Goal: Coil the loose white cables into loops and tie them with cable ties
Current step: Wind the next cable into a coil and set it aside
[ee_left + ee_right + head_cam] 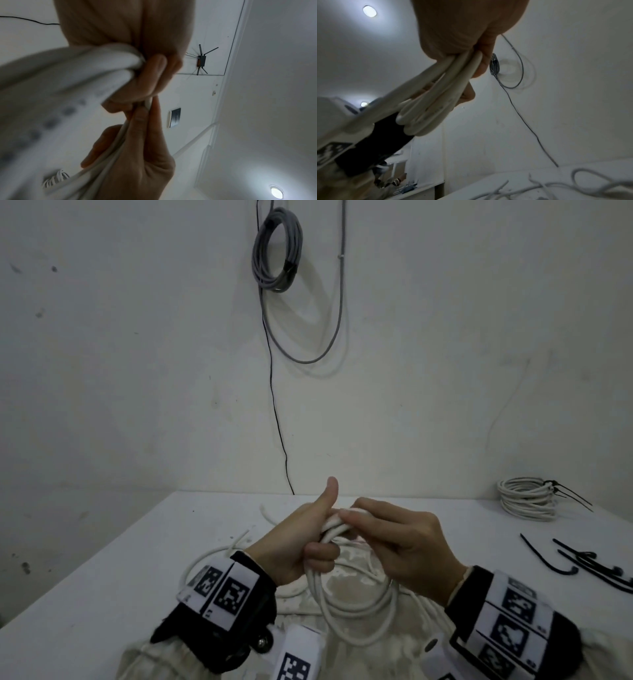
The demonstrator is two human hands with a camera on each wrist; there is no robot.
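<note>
Head view: above the table (pixel 102 577), the left hand (pixel 294 546) grips a white coil (pixel 356 604), thumb raised; the right hand (pixel 394 542) pinches its top turns. Loosen either hold and the springy loops could splay before a tie (pixel 548 559), lying well right, is fetched.

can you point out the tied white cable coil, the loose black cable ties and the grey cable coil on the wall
tied white cable coil (pixel 525 498), head view, on its stacked loops
loose black cable ties (pixel 582 564), head view, on one strap on the table
grey cable coil on the wall (pixel 278 251), head view, on its hanging loops
</note>
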